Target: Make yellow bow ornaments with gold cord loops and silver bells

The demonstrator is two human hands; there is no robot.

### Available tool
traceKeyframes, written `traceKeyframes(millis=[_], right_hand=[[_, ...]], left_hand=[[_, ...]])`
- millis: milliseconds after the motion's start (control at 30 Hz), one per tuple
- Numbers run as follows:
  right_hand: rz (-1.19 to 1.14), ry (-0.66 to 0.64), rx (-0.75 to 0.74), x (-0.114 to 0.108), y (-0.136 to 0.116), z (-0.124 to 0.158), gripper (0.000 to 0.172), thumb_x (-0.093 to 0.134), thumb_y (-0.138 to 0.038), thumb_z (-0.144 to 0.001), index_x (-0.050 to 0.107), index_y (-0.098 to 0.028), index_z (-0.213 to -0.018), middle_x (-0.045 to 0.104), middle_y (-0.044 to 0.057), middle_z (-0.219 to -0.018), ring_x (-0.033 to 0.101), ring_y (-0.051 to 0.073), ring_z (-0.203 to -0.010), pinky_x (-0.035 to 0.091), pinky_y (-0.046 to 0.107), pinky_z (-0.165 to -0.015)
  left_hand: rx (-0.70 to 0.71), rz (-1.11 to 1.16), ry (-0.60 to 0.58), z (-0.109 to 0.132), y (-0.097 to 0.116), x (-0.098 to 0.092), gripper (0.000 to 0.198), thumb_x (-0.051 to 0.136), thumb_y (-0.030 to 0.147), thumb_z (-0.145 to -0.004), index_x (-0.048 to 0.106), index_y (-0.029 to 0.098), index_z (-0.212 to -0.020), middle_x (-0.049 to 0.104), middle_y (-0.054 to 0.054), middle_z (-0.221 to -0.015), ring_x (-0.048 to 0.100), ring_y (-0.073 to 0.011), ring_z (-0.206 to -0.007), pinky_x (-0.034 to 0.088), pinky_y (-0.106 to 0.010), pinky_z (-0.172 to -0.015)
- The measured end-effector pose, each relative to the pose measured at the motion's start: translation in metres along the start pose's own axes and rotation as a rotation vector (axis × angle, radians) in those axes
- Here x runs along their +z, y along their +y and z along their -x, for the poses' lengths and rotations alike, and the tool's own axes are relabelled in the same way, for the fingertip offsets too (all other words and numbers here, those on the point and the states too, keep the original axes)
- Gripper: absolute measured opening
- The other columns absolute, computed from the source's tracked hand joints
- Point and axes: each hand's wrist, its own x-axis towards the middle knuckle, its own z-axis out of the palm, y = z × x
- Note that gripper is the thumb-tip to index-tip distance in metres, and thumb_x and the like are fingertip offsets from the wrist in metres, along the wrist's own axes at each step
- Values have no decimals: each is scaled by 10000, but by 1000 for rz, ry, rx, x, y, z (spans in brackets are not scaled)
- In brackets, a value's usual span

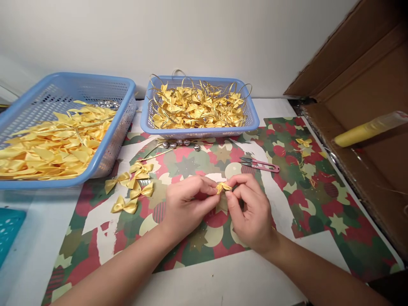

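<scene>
A small yellow ribbon bow is pinched between my two hands above the patterned paper. My left hand grips its left side with thumb and forefinger. On its other side, the fingertips of my right hand are closed on the bow. To the left lies a group of loose yellow bows. Several silver jingle bells and gold cords rest in front of the middle basket. Thread snips with a pink handle lie just beyond my right hand.
A blue basket of yellow bows and bells stands at left. Another blue basket at the back holds bows with gold cord loops. Thread scraps lie at right, beside a cardboard box and a yellow roll. A teal basket shows at far left.
</scene>
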Motion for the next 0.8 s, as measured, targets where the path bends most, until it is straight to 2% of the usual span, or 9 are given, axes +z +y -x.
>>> traceKeyframes(millis=[133, 267, 433, 600, 800], right_hand=[[3, -10, 36, -2, 2, -2, 244, 487, -60, -901, 457, -173, -686, 515, 49, -901, 553, 129, -822, 475, 264, -704], [-17, -17, 83, -4, 2, -2, 221, 514, -114, -909, 512, -174, -697, 506, 52, -917, 561, 140, -831, 482, 272, -689], [-62, -129, 40, -13, 3, -6, 55, 625, -218, -848, 580, -195, -826, 574, 64, -934, 592, 192, -861, 514, 338, -723], [-106, -150, -22, -21, 11, -10, 202, 694, -178, -813, 532, -224, -925, 639, 43, -918, 610, 191, -893, 538, 323, -728], [-65, -129, -68, -19, 13, -10, 225, 673, -144, -823, 565, -222, -1004, 642, 34, -879, 625, 187, -871, 550, 317, -723]], left_hand=[[38, -14, -33, 1, 2, 1, 209, 701, 19, -730, 591, 180, -655, 710, 6, -648, 713, -134, -659, 583, -215, -624], [49, -32, -3, 2, 2, 2, 207, 706, 33, -741, 586, 187, -671, 712, 10, -662, 714, -131, -671, 577, -207, -617], [-3, 8, 37, 1, -1, 0, 196, 707, 26, -737, 601, 190, -716, 728, -9, -739, 705, -129, -685, 574, -218, -622], [-48, 51, 35, 0, 0, -2, 182, 682, 18, -750, 612, 183, -720, 721, -15, -731, 696, -126, -666, 568, -219, -599], [-1, 36, 16, 1, 0, -1, 181, 693, 33, -754, 604, 181, -701, 722, -9, -696, 707, -131, -667, 569, -217, -602]])
